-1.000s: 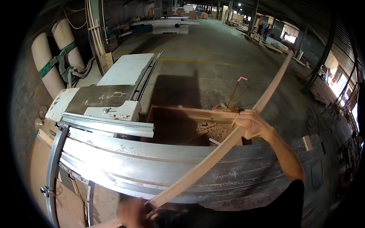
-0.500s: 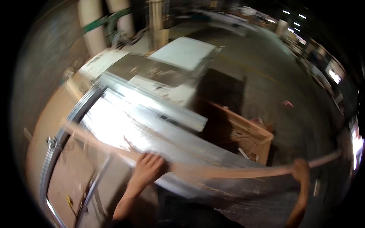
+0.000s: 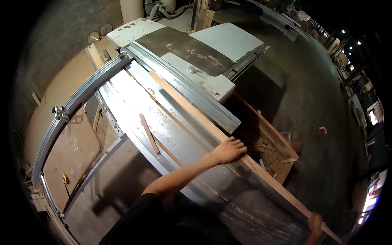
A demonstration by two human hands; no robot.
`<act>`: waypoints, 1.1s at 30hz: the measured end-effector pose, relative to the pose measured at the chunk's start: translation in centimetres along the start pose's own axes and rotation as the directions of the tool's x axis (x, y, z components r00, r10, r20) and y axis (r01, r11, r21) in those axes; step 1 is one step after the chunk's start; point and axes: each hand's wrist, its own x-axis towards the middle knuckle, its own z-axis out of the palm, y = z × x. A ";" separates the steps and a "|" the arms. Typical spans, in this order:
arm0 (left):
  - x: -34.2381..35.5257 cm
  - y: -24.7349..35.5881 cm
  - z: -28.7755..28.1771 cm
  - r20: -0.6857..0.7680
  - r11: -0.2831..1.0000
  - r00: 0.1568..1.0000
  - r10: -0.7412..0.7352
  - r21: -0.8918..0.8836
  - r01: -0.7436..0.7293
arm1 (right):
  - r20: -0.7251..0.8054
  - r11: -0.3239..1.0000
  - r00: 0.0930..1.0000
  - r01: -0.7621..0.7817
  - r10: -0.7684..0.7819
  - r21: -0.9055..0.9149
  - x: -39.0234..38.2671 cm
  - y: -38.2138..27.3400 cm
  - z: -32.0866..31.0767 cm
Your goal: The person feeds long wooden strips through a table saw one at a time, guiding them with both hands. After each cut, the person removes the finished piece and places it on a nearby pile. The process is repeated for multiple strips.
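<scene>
A long, narrow wooden strip (image 3: 190, 109) lies slantwise over the metal sliding table (image 3: 171, 134) of what looks like a panel saw, beside its aluminium rail (image 3: 192, 87). My left hand (image 3: 230, 151) is closed over the strip near its middle, fingers curled across it. Close to the strip's near right end, my right hand (image 3: 315, 223) grips it, with a short length sticking out past the hand. A short wooden offcut (image 3: 149, 134) rests on the metal table left of the strip.
A curved-looking metal fence (image 3: 83, 87) with clamps runs along the left. White machine tops (image 3: 228, 41) stand beyond the rail. To the right is a wooden bin (image 3: 281, 151) of scraps. A yellow tape measure (image 3: 65, 178) sits on a brown board at the left.
The strip has swung from lying crosswise before me to running along the rail, its far end now farther forward. My left hand has moved right and forward; my right hand is lower.
</scene>
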 end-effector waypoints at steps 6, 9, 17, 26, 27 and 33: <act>-1.4 -5.6 2.9 0.111 0.995 0.991 -0.080 -0.049 0.086 | 0.106 0.991 0.986 0.134 -0.131 -0.020 5.1 -6.3 0.1; -2.2 -8.3 1.7 -0.061 0.930 0.934 -0.353 -0.128 0.343 | 0.180 0.998 0.982 0.063 -0.060 -0.012 7.9 -6.4 2.8; -7.6 -30.8 -0.8 -0.439 -0.193 -0.284 -0.853 -0.240 0.951 | 0.213 0.959 0.943 0.275 -0.257 -0.062 16.1 -3.2 14.6; -6.8 -38.1 2.3 -0.702 -0.288 -0.206 -0.682 -0.001 0.957 | 0.327 0.940 0.886 0.269 -0.327 0.211 19.9 -16.2 6.8; -6.6 -38.7 2.5 -0.675 -0.296 -0.197 -0.711 0.034 0.954 | 0.195 0.896 0.910 0.289 -0.367 0.336 19.8 -15.7 8.0; -9.5 -42.0 1.8 -0.733 -0.316 -0.137 -0.666 0.112 0.942 | 0.528 0.950 0.804 0.140 -0.273 0.279 23.3 -19.8 9.9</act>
